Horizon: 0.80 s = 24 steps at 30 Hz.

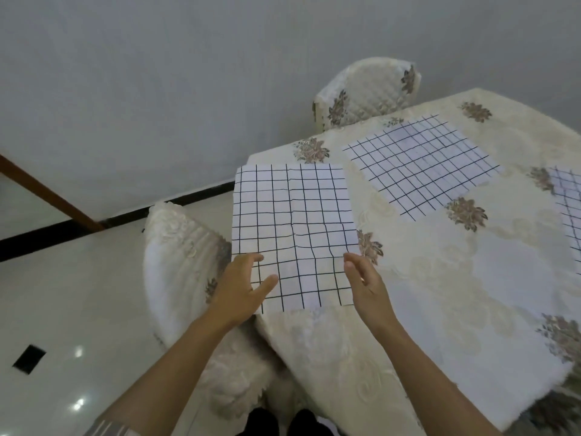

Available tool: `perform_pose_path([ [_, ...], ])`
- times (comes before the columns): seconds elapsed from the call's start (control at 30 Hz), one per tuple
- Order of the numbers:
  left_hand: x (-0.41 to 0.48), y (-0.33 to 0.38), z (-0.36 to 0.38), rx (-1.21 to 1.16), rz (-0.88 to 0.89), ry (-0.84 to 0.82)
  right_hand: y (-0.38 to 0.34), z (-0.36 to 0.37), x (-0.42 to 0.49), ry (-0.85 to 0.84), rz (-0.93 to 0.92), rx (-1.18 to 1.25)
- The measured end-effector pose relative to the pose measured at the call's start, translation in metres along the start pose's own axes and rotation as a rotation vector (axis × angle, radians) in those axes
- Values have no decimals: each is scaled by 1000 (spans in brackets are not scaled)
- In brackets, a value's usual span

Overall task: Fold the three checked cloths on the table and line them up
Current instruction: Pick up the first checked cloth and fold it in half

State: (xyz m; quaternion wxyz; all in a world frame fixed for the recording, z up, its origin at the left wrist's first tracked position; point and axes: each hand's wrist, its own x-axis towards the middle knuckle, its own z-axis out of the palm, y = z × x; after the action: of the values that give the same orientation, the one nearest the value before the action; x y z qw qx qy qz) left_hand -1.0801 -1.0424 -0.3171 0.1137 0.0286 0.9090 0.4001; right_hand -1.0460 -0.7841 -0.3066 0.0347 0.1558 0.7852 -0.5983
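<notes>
The left hand [242, 284] lies open, fingers [251, 259] nearly straight over the near checked cloth's [292, 221] left edge and thumb resting on it. The right hand [364, 281] stands edge-on with its fingertips at the right edge; I cannot tell whether they pinch it. This cloth, white with a black grid and a faint centre crease, lies flat at the table's [471, 294] left corner, slightly overhanging the side. A covered chair [176, 262] stands just beside that edge. The second cloth [421, 165] and third cloth [569, 209] lie flat farther right, with bare tablecloth between them and the hands.
</notes>
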Motion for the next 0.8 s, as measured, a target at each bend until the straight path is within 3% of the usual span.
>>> perform_pose_path([
  [0.1, -1, -9, 9, 140, 29, -36, 19, 7, 7, -44, 29, -66],
  [0.5, 1, -23, 42, 641, 84, -238, 71, 23, 20, -185, -155, -545],
  [0.8, 3, -10, 81, 691, 173, -154, 92, 31, 18, -198, -200, -719],
])
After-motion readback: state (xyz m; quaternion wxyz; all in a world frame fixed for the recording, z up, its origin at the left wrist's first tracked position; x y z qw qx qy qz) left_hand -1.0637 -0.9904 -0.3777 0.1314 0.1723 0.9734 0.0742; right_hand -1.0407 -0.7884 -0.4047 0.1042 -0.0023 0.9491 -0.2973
